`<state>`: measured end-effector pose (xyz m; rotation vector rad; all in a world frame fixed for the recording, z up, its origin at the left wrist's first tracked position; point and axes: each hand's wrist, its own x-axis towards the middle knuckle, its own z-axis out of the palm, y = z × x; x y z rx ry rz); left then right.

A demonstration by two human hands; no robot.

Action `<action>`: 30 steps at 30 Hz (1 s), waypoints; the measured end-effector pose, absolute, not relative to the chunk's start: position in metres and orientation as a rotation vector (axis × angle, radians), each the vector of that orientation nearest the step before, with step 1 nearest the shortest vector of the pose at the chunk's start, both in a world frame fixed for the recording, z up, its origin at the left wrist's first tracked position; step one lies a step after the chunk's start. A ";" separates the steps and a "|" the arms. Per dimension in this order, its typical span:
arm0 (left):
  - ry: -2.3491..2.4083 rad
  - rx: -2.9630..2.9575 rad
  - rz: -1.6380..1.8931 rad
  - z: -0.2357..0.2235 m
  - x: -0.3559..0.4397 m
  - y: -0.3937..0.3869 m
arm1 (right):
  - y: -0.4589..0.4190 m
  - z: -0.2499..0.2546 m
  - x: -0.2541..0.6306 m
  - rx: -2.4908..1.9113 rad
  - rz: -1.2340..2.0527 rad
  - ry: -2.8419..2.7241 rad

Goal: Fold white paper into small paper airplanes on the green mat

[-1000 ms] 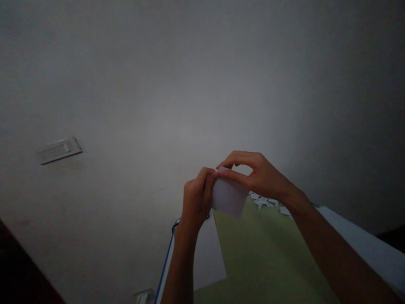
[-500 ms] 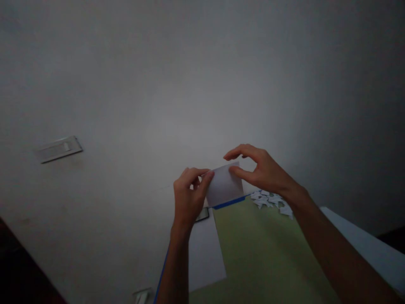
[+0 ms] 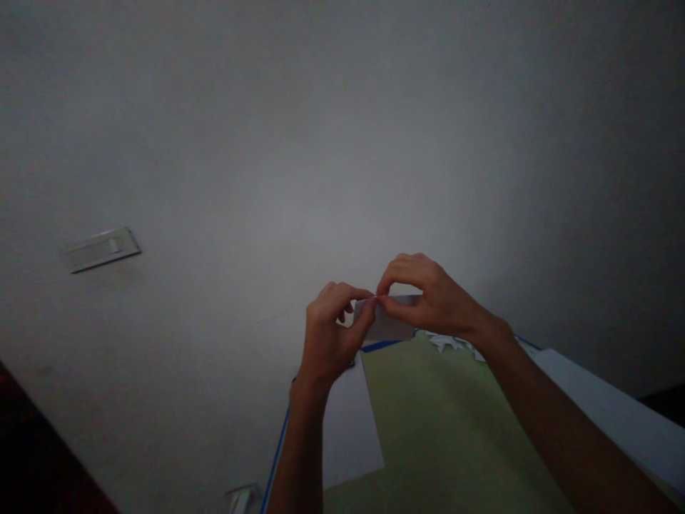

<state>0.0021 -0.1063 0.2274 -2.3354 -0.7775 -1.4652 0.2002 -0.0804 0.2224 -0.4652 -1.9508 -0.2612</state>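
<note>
A small piece of white paper is held up in the air above the far end of the table. My left hand pinches its top edge between thumb and forefinger. Right beside that pinch, my right hand has its thumb and fingertips closed on the same edge. The two sets of fingertips meet near the middle of the edge, and the paper hangs below them. Fingers partly cover the sheet, so I cannot tell whether it is folded.
Below is a green tabletop with a blue edge. A larger white sheet lies at its left, and several white paper pieces lie at the far right. A white surface runs along the right. Behind stands a wall with a switch plate.
My right hand first came off the edge and opened, then pinched the paper again, close to my left fingertips. The left hand changed its grip, and the paper now shows less of its face.
</note>
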 end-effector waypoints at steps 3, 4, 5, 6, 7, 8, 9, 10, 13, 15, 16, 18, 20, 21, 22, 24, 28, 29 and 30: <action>-0.789 -2.340 -1.429 0.228 0.003 -0.109 | -0.082 0.223 0.200 -0.453 -0.274 -1.965; -0.789 -2.345 -1.429 0.229 0.003 -0.110 | -0.082 0.223 0.200 -0.445 -0.269 -1.967; -0.784 -2.354 -1.431 0.229 0.003 -0.111 | -0.082 0.223 0.200 -0.435 -0.260 -1.969; -0.778 -2.367 -1.433 0.229 0.003 -0.111 | -0.082 0.222 0.201 -0.423 -0.251 -1.971; -0.774 -2.380 -1.433 0.229 0.003 -0.112 | -0.081 0.222 0.202 -0.413 -0.240 -1.976; -0.772 -2.391 -1.432 0.229 0.002 -0.112 | -0.081 0.222 0.203 -0.405 -0.231 -1.979; -0.769 -2.398 -1.431 0.229 0.002 -0.112 | -0.080 0.221 0.205 -0.400 -0.224 -1.982; -0.767 -2.405 -1.430 0.229 0.001 -0.111 | -0.079 0.221 0.207 -0.399 -0.215 -1.984; -0.761 -2.431 -1.414 0.230 -0.002 -0.111 | -0.077 0.220 0.212 -0.397 -0.179 -2.000; -0.764 -2.435 -1.410 0.231 -0.005 -0.111 | -0.076 0.220 0.215 -0.395 -0.154 -2.012; -0.771 -2.427 -1.415 0.231 -0.007 -0.111 | -0.075 0.220 0.217 -0.398 -0.143 -2.013; -0.791 -2.400 -1.435 0.232 -0.012 -0.111 | -0.073 0.219 0.220 -0.409 -0.113 -2.010; -0.819 -2.378 -1.455 0.232 -0.016 -0.110 | -0.071 0.218 0.224 -0.422 -0.075 -2.007; -0.828 -2.372 -1.463 0.232 -0.018 -0.109 | -0.070 0.218 0.226 -0.426 -0.060 -2.004; -0.835 -2.370 -1.470 0.231 -0.020 -0.109 | -0.069 0.217 0.227 -0.429 -0.051 -2.002; -0.843 -2.372 -1.478 0.231 -0.023 -0.107 | -0.068 0.217 0.229 -0.435 -0.048 -2.001; -0.894 -2.368 -1.510 0.228 -0.029 -0.101 | -0.066 0.216 0.231 -0.434 -0.055 -2.007; -0.920 -2.360 -1.531 0.228 -0.031 -0.099 | -0.064 0.215 0.231 -0.440 -0.061 -2.004; -0.945 -2.351 -1.563 0.227 -0.034 -0.097 | -0.062 0.214 0.232 -0.453 -0.072 -1.996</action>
